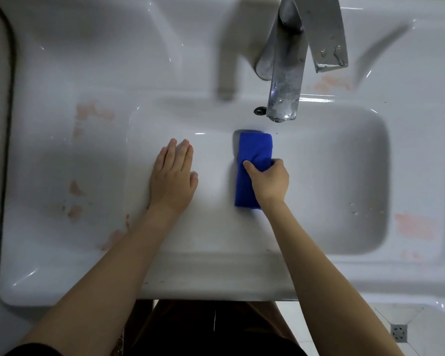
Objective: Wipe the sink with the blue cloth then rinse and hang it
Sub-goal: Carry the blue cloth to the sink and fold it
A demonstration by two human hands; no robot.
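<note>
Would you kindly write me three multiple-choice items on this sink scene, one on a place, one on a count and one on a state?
1. Where is the cloth?
A. in the sink, just in front of the tap
B. draped over the tap
C. on the floor

2. How many hands hold the cloth?
A. none
B. one
C. two

3. How does the left hand lie?
A. in a fist
B. gripping the tap
C. flat, fingers straight

1 A: it lies in the basin near the spout.
2 B: only the right hand grips it.
3 C: palm down, fingers straight.
</note>
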